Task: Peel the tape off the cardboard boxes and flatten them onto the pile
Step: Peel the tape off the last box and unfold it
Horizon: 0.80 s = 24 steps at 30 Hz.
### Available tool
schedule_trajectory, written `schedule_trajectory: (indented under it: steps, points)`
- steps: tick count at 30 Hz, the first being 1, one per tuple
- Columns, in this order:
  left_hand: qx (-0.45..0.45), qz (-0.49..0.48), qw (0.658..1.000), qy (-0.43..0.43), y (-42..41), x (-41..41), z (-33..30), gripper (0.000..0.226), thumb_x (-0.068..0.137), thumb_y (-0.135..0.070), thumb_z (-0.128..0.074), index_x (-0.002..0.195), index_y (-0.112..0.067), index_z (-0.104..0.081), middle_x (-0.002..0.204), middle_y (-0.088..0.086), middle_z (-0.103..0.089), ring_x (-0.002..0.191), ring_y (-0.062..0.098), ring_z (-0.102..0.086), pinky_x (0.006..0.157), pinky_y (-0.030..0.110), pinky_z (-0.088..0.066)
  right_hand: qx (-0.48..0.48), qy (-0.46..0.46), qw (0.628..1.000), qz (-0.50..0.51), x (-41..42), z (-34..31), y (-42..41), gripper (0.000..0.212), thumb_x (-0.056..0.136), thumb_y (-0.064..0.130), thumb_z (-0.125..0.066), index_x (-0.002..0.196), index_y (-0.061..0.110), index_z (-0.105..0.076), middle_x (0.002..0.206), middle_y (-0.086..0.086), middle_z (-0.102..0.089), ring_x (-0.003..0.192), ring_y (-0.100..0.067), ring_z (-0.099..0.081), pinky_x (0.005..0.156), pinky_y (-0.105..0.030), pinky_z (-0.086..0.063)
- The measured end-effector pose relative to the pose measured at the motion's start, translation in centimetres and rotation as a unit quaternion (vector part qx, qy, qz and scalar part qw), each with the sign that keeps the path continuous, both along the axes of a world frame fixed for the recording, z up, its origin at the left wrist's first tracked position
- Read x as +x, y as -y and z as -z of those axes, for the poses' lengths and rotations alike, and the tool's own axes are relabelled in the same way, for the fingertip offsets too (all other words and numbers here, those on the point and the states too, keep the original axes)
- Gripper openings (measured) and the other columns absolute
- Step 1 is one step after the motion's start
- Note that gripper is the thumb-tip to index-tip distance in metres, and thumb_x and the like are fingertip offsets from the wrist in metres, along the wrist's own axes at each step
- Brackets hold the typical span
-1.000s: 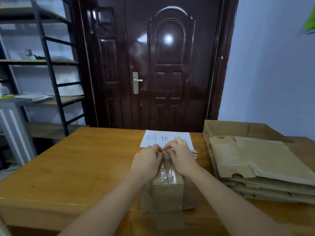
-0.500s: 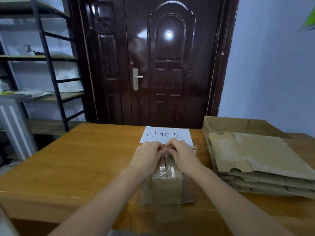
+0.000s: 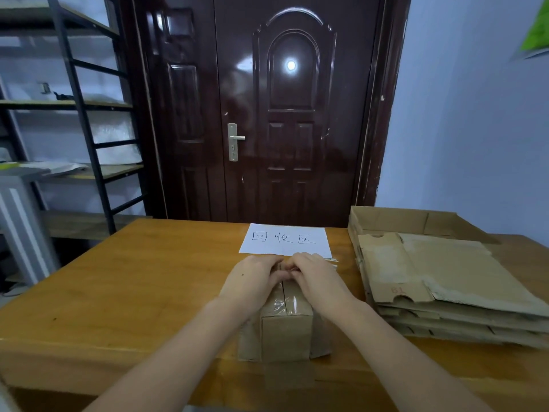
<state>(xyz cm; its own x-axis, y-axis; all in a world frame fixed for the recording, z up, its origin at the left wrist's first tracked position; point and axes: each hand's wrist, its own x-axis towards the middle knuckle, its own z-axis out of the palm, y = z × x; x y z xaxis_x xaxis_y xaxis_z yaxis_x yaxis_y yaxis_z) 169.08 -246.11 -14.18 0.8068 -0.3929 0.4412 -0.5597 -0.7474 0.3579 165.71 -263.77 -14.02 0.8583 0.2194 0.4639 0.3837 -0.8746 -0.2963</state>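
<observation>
Not much is changing since a second ago: your hands are staying bunched at the far end of the box, and the view is just sitting a touch lower so the whole paper sign is showing. Going big to small: the tabotop won't do, so call it what it is, the wooden tabletop is carrying everything, with the pile of flattened cardboard sitting well to the right. The small taped box is sitting in the middle near the front edge, just this side of the paper sign. Your left hand and right hand are meeting knuckle to knuckle over the glossy tape on the top seam, fingers curled and picking at its far end. I'm guessing the box is light and a bit crushable, and the tape slick, so you're better off pinching a lifted corner than squeezing the walls.
</observation>
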Motion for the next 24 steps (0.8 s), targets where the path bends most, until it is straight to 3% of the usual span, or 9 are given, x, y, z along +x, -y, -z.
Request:
schedule_trajectory:
  steps: [4, 9, 13, 17, 21, 24]
  points:
    - [0.001, 0.001, 1.000, -0.005, 0.0, -0.5, -0.5, 0.020, 0.096, -0.044, -0.063, 0.105, -0.030, -0.072, 0.098, -0.007, -0.073, 0.097, 0.015, -0.059, 0.073, 0.027, -0.036, -0.023, 0.014, 0.999, 0.016, -0.3, -0.1, -0.1, 0.015, 0.107, 0.031, -0.046, 0.113, 0.024, -0.058, 0.111, 0.006, -0.066, 0.102, -0.017, -0.053, 0.081, -0.031, -0.042]
    - [0.033, 0.004, 0.998, 0.045, -0.3, -0.5, 0.0, 0.017, 0.103, -0.037, -0.055, 0.102, -0.024, -0.065, 0.097, -0.008, -0.073, 0.090, 0.019, -0.066, 0.082, 0.034, -0.047, 0.011, -0.005, 1.000, -0.028, -1.3, -0.6, 0.1, 0.028, 0.104, 0.029, -0.055, 0.132, 0.025, -0.057, 0.126, 0.013, -0.055, 0.110, -0.008, -0.055, 0.092, -0.024, -0.048]
    - [0.023, 0.006, 0.999, 0.027, -0.5, -0.5, -0.2, 0.025, 0.105, -0.041, -0.050, 0.100, -0.023, -0.066, 0.094, -0.007, -0.071, 0.091, 0.020, -0.064, 0.083, 0.038, -0.047, 0.023, 0.001, 0.999, -0.030, -1.3, -0.5, 0.4, 0.018, 0.099, 0.032, -0.064, 0.117, 0.029, -0.063, 0.106, 0.019, -0.056, 0.099, -0.002, -0.054, 0.085, -0.020, -0.046]
    - [-0.013, 0.013, 1.000, 0.008, -1.0, -1.6, -0.2, 0.023, 0.103, -0.048, -0.051, 0.113, -0.033, -0.065, 0.105, -0.013, -0.072, 0.099, 0.013, -0.062, 0.087, 0.034, -0.048, 0.019, 0.027, 0.999, -0.023, -1.0, 0.2, 0.7, 0.013, 0.101, 0.036, -0.058, 0.104, 0.027, -0.066, 0.098, 0.017, -0.059, 0.091, -0.003, -0.053, 0.081, -0.025, -0.046]
    - [-0.039, 0.035, 0.999, 0.007, -1.3, -2.5, 0.1, 0.013, 0.099, -0.040, -0.063, 0.110, -0.036, -0.067, 0.096, -0.023, -0.066, 0.090, -0.002, -0.056, 0.077, 0.012, -0.041, 0.059, 0.042, 0.997, -0.028, -1.4, 0.9, 0.5, 0.022, 0.103, 0.037, -0.054, 0.116, 0.028, -0.069, 0.120, 0.017, -0.052, 0.099, -0.007, -0.059, 0.084, -0.026, -0.054]
    - [-0.013, 0.034, 0.998, 0.042, -1.2, -2.3, 0.3, 0.013, 0.102, -0.038, -0.056, 0.099, -0.029, -0.066, 0.091, -0.017, -0.067, 0.085, 0.006, -0.059, 0.074, 0.023, -0.043, 0.067, -0.006, 0.997, -0.041, -1.9, 0.1, 0.3, 0.032, 0.101, 0.046, -0.054, 0.131, 0.036, -0.059, 0.123, 0.020, -0.055, 0.107, -0.006, -0.058, 0.092, -0.030, -0.053]
